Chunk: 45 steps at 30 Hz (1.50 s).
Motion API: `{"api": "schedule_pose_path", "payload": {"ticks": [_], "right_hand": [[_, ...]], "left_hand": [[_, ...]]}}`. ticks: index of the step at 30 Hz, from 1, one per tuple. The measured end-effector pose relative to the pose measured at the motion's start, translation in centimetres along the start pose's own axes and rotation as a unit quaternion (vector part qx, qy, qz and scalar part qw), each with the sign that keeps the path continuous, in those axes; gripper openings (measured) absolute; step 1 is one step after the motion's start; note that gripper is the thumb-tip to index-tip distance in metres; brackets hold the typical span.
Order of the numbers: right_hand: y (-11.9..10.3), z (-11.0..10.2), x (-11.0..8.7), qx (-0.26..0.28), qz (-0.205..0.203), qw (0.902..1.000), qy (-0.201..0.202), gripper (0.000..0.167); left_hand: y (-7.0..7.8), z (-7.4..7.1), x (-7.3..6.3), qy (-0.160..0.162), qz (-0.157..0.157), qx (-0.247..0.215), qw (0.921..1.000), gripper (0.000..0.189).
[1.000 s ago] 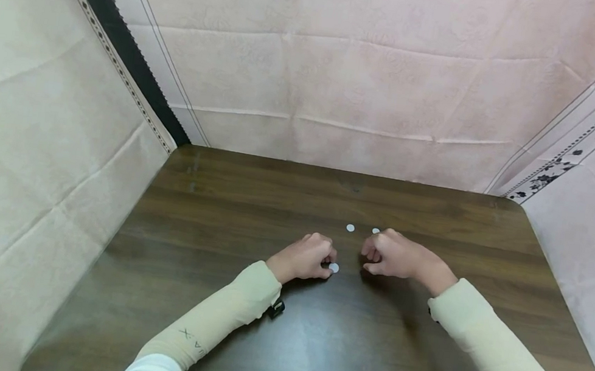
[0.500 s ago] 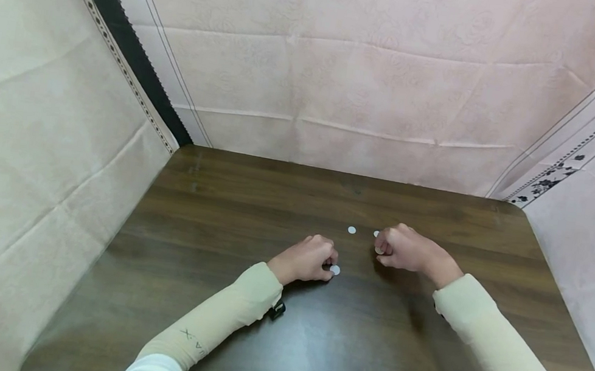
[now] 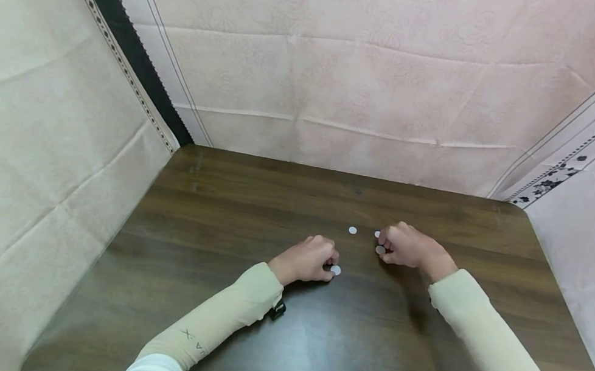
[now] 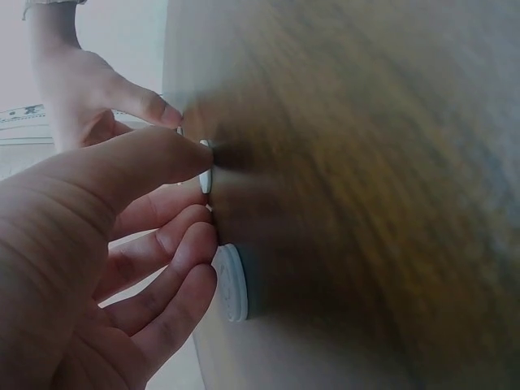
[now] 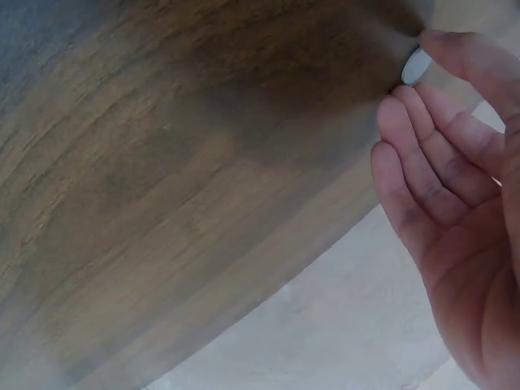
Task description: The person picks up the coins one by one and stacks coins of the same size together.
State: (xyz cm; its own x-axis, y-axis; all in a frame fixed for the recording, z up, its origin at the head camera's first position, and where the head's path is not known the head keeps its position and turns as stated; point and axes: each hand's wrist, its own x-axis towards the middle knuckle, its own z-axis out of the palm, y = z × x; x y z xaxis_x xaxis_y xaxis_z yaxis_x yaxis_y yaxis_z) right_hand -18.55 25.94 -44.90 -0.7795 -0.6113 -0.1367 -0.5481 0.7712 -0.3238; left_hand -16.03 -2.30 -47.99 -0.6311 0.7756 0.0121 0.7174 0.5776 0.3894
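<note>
My left hand [image 3: 307, 259] pinches a small white disc [image 3: 335, 270] between thumb and fingers, low over the wooden table. In the left wrist view that disc [image 4: 205, 166] shows edge-on at the thumb tip. My right hand [image 3: 406, 245], farther right, pinches another round disc [image 3: 381, 250], which looks greyer in its shadow; the right wrist view has this disc [image 5: 417, 67] between thumb and fingertips. Just beyond the right fingers lies a partly covered white disc [image 3: 377, 234]. A further white disc [image 3: 352, 230] lies to its left.
Below the left fingers, the left wrist view shows what looks like a short stack of white discs [image 4: 231, 282]. The dark brown wooden table [image 3: 206, 212] has rounded far corners. Pale cloth [image 3: 363, 95] hangs behind it and at both sides. A small black device [image 3: 276, 310] sits under the left wrist.
My right hand has moved slightly away and to the right, and the disc at its fingertips has come into sight. The left hand stays in place with its disc.
</note>
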Motion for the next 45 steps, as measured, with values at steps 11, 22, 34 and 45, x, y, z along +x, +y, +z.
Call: {"api": "schedule_pose_path", "payload": {"ticks": [11, 22, 34, 45], "right_hand": [[-0.5, -0.4, 1.5, -0.025, 0.036, 0.9979, -0.049, 0.041], [-0.3, 0.1, 2.3, -0.123, 0.044, 0.9899, -0.054, 0.033], [-1.2, 0.2, 1.9, -0.065, 0.037, 0.9955, -0.058, 0.046], [-3.1, 0.9, 1.8, -0.039, -0.008, 0.9987, -0.033, 0.044]], "left_hand": [[-0.1, -0.1, 0.1, 0.005, 0.007, -0.009, 0.9999, 0.005], [-0.1, 0.0, 0.3, 0.004, 0.005, -0.010, 0.9999, 0.006], [0.0, 0.0, 0.4, -0.007, 0.004, -0.022, 0.9997, 0.006], [-0.1, 0.1, 0.4, -0.011, -0.002, -0.017, 0.9998, 0.005]]}}
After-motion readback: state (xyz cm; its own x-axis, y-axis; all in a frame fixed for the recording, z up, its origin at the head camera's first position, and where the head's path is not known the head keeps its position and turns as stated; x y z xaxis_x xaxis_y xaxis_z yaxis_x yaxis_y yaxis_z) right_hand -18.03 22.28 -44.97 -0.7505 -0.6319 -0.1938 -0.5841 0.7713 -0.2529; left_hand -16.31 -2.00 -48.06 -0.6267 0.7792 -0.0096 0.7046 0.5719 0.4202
